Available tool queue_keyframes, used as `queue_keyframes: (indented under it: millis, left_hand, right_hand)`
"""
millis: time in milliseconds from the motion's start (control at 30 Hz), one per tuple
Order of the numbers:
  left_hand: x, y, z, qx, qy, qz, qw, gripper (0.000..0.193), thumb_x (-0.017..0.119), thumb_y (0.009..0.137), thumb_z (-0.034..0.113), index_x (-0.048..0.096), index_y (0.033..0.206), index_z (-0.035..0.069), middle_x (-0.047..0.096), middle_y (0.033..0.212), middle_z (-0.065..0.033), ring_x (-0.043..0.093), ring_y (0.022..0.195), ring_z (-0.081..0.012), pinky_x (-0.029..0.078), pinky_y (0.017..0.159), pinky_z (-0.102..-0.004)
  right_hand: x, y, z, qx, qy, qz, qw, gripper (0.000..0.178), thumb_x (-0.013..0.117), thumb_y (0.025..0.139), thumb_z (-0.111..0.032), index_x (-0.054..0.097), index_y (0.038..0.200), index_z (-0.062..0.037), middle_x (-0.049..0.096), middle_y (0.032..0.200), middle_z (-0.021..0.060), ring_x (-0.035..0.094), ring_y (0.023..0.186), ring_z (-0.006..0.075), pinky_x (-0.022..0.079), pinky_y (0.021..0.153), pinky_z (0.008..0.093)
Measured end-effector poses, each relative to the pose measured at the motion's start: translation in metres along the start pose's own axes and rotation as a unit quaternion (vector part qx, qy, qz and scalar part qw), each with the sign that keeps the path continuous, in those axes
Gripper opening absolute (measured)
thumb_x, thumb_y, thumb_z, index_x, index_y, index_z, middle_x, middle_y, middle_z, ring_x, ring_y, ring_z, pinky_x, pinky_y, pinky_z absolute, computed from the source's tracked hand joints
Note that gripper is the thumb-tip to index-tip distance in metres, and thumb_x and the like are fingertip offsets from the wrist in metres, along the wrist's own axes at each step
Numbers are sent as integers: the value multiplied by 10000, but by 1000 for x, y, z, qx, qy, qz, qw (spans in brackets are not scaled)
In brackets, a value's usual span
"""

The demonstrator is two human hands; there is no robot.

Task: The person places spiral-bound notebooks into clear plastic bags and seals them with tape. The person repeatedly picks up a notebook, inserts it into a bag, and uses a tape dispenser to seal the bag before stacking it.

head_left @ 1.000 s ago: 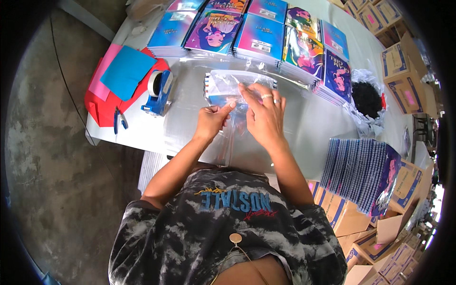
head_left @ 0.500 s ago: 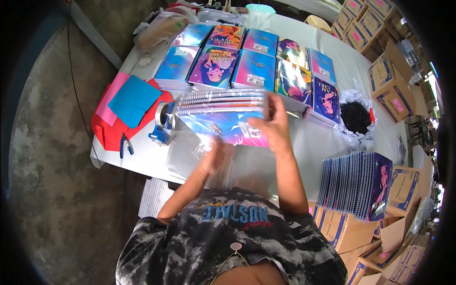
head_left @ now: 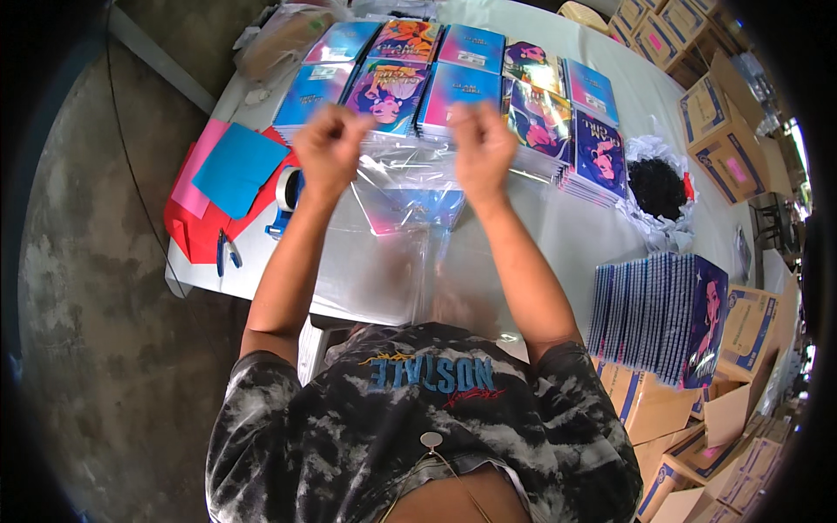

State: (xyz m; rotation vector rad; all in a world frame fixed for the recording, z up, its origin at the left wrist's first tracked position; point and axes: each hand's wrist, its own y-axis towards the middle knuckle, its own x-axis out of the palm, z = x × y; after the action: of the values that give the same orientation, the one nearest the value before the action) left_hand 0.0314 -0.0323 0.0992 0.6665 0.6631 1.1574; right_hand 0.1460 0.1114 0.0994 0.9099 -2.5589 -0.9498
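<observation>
"Head view: where does the wrapped bundle (head_left: 417, 207) lie?"
"Between the left hand (head_left: 330, 150) and right hand (head_left: 485, 152), slightly toward the body; long axis left to right; neither hand clearly nearer."
"Their grip?"
"Fingers curled narrow, blurred; I cannot tell whether they're closed on the clear film (head_left: 403, 160)."
"Counts?"
"One bundle; ten notebook stacks (head_left: 455, 91), two rows of five; one tape dispenser (head_left: 279, 221); one spiral-bound pile (head_left: 652, 315), right."

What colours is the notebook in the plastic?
The notebook is blue and pink, clearest in the head view.
</observation>
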Motion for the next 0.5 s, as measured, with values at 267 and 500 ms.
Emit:
queue_keyframes:
  millis: [267,500]
  left_hand:
    - [-55,-39,-42,-147,-29,-107,983,538,462,917,363,364,1301,-1,475,1174,-109,495,1007,-199,402,853,-328]
    - [-4,-101,-15,-295,-71,-68,950,693,585,878,264,242,1386,-59,329,1402,-223,349,1277,-272,275,1047,-355]
  right_hand:
    - [-39,-64,6,-192,-112,4,975,780,727,755,-368,281,1275,5,492,1138,175,491,1032,219,409,820,315]
    - [6,-70,33,172,-37,-25,984,965,826,618,-259,244,1341,4,442,1196,205,459,1095,282,354,959,394]
